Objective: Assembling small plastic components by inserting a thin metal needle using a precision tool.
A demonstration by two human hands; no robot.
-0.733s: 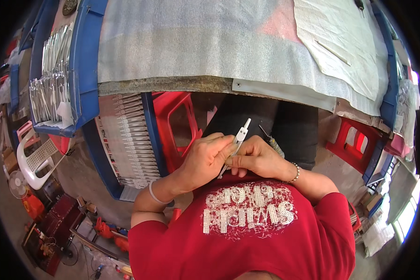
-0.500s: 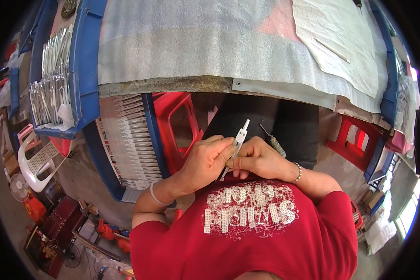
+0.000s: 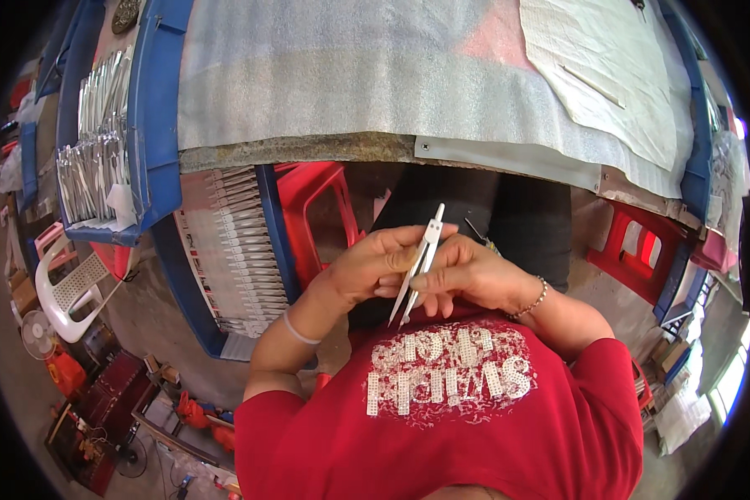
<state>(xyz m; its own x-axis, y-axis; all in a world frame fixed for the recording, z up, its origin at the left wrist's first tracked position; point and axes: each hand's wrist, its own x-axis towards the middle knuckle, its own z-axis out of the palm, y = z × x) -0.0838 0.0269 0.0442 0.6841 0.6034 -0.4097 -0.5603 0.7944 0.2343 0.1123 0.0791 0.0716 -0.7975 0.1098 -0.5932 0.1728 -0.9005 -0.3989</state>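
My left hand (image 3: 373, 268) and my right hand (image 3: 468, 273) meet in front of my chest, both gripping a slim white two-legged tool like a compass or tweezers (image 3: 420, 262). Its hinged top points up and away from me; the two thin legs point down toward my red shirt. My left thumb and fingers pinch the legs from the left, and my right fingers press them from the right. A bead bracelet sits on my right wrist, a thin band on my left.
A blue tray (image 3: 268, 250) by my left knee holds several rows of the same white tools. A second blue tray (image 3: 154, 125) with metal pieces sits at the upper left. A foam-covered table (image 3: 375, 83) lies ahead; red stools (image 3: 637, 250) stand under it.
The white tool has been turned more upright and its legs now show below my fingers. My hands stay together at the same place.
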